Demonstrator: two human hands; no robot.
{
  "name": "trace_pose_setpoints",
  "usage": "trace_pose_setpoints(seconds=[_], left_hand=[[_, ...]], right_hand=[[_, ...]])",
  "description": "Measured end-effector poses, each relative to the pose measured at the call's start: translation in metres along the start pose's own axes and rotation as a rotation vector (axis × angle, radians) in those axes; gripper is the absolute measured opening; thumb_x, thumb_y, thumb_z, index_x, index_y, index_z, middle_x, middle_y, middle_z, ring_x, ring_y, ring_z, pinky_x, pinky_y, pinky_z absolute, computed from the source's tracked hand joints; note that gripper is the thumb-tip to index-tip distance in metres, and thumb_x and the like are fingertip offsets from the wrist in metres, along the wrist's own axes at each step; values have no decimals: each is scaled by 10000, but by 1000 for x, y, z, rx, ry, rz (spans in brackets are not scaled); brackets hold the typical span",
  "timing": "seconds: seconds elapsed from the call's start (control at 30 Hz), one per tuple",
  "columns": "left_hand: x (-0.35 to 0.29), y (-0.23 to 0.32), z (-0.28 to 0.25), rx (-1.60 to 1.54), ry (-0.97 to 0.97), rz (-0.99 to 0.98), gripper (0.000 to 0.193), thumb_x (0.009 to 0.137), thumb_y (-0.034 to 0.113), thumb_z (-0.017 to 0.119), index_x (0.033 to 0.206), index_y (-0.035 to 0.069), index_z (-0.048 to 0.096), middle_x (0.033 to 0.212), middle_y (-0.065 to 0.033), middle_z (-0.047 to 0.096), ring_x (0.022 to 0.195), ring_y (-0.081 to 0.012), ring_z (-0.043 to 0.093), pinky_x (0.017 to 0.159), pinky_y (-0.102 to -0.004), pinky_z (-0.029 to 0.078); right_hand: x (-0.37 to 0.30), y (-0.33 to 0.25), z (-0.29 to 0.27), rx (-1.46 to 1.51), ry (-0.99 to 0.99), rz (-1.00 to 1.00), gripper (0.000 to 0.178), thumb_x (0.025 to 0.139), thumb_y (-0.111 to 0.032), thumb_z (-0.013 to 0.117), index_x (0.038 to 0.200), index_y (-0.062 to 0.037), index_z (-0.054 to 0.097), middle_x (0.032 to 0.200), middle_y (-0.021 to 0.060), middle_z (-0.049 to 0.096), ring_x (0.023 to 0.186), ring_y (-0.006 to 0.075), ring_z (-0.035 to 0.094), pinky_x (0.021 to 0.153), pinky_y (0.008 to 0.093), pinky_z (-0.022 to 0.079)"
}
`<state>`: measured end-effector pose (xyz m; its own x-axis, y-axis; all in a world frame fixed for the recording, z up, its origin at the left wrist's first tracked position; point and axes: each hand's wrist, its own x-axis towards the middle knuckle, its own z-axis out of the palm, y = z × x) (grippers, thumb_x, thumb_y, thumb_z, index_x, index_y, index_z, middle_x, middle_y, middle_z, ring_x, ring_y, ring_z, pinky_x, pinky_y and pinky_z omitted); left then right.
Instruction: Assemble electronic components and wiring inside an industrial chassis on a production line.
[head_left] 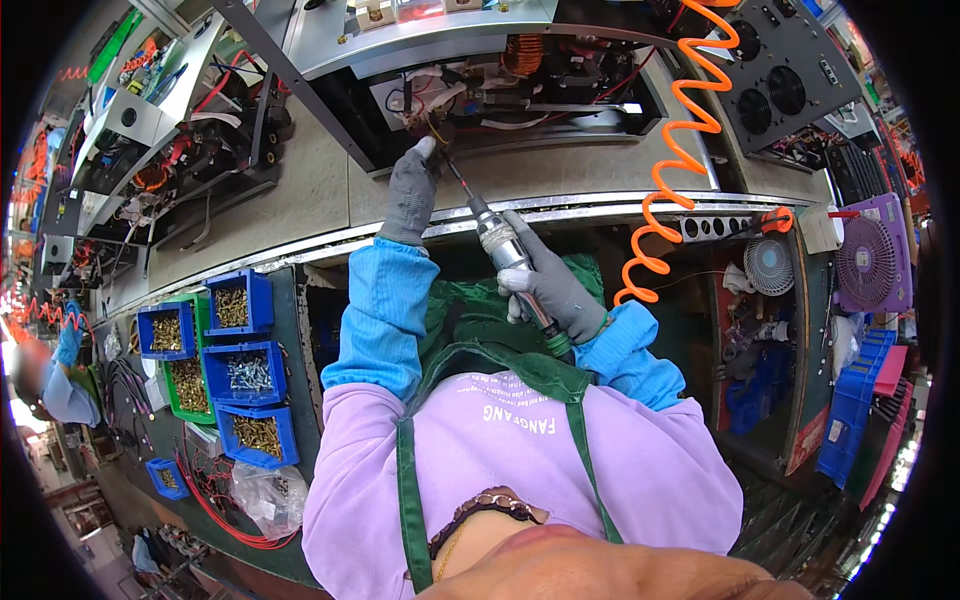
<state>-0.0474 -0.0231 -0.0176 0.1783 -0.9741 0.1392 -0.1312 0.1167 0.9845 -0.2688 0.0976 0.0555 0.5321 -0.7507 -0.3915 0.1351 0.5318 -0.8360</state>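
My right hand (565,287), in a grey glove, is wrapped round a silver air screwdriver (500,240). Its long thin bit points up and to the left, toward an open metal housing (372,162) full of wiring. Close by the bit's tip is my left hand (411,195), also gloved, its fingers pinched together at the housing's front edge. What these fingers hold is too small to make out. A yellow wire (437,131) and a copper coil (522,55) show inside the housing.
Blue bins (245,372) and a green bin of screws stand at the left, beside red wires (222,500). An orange coiled hose (690,150) hangs at the right. Another opened unit (200,150) sits far left; a purple fan (868,258) stands at right. A person is at the far left edge.
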Motion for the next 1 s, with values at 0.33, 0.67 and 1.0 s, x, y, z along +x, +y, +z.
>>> trace_pose_setpoints(seconds=[0.33,0.67,1.0], left_hand=[[-7,18,7,149,21,56,301,854,64,599,1142,-14,561,1002,-129,646,957,-227,629,815,-337,505],[6,-13,5,129,-45,134,240,909,144,470,986,-26,621,759,-86,571,698,-163,537,647,-302,428],[-9,9,10,159,-88,198,284,874,156,475,1058,-4,619,799,-36,574,685,-163,511,628,-286,421]], right_hand=[[-1,1,6,29,30,-27,891,773,-59,605,1496,-145,91,876,123,509,572,172,552,473,305,519],[-2,6,19,113,66,-74,842,781,-155,559,1493,-180,111,773,128,546,500,173,573,482,322,540],[-2,11,21,99,70,-86,842,775,-147,548,1493,-169,110,796,140,540,503,178,565,491,324,537]])
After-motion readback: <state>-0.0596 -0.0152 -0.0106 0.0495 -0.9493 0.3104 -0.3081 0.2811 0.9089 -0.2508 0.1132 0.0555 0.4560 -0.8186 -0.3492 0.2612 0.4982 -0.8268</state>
